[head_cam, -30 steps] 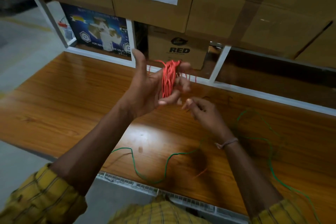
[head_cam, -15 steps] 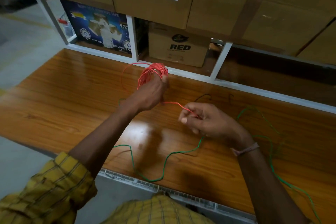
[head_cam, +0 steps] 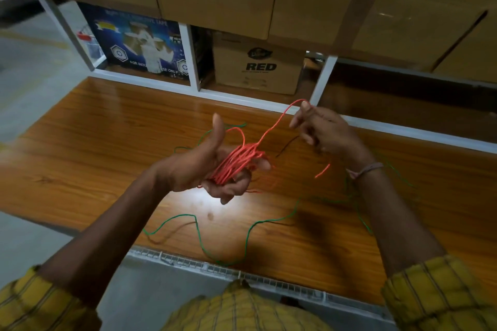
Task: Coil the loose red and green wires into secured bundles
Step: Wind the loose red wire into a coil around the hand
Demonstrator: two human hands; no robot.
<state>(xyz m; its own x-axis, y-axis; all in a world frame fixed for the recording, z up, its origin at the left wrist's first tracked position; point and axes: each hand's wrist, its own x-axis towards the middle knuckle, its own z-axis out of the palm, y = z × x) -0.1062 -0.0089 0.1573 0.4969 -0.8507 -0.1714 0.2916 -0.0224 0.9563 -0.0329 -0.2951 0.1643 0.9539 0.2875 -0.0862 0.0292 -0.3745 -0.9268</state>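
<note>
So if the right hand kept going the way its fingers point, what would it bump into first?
Probably the white shelf rail behind the table, then the RED box. The right hand points up and away, holding red wire; depth is unclear.

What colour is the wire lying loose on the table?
Green wire, seen in the head view.

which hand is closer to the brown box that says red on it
Right. The right hand is raised just below and right of the box, pinching the red wire. The left hand sits lower, holding the red coil.
</note>
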